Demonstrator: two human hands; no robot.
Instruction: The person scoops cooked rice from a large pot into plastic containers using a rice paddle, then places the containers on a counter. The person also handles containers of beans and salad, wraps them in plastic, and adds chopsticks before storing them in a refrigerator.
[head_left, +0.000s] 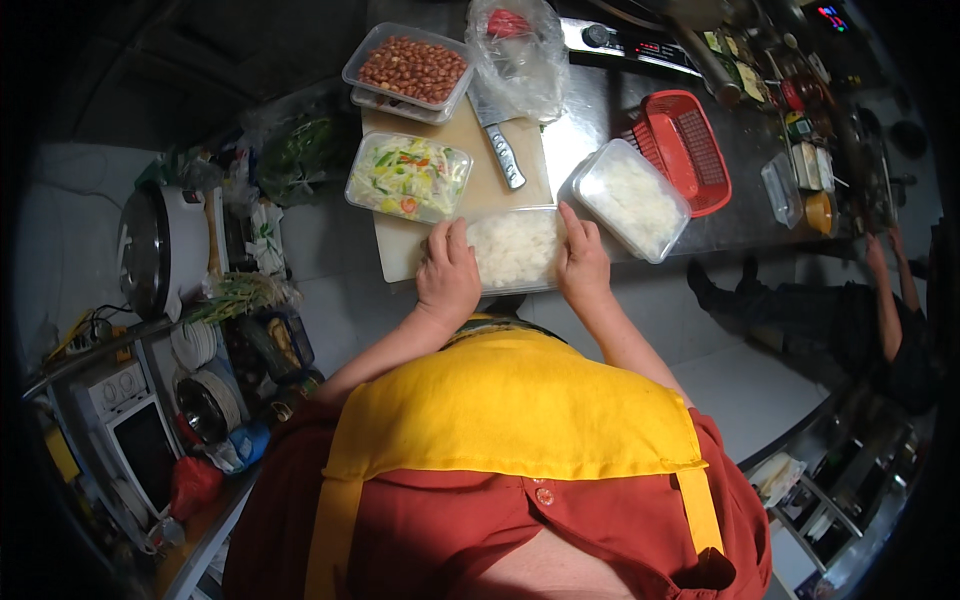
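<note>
Between my two hands is a clear plastic food container (516, 251) filled with white rice, near the front edge of the counter. My left hand (450, 271) grips its left side, and my right hand (582, 259) holds the right side with the index finger along the rim. A lidded container of white rice (634, 199) sits to the right, against a red plastic basket (684, 154). Behind my left hand stands a container of shredded vegetables (409, 177). A cleaver (504, 154) lies on the cutting board (450, 196), its blade partly under a clear plastic bag (521, 64).
A container of peanuts (412, 69) is stacked on another at the back left. An induction cooker (630, 46) stands behind. At far left is a rice cooker (165, 251) above a microwave oven (131, 435). Another person (840, 322) stands on the right side.
</note>
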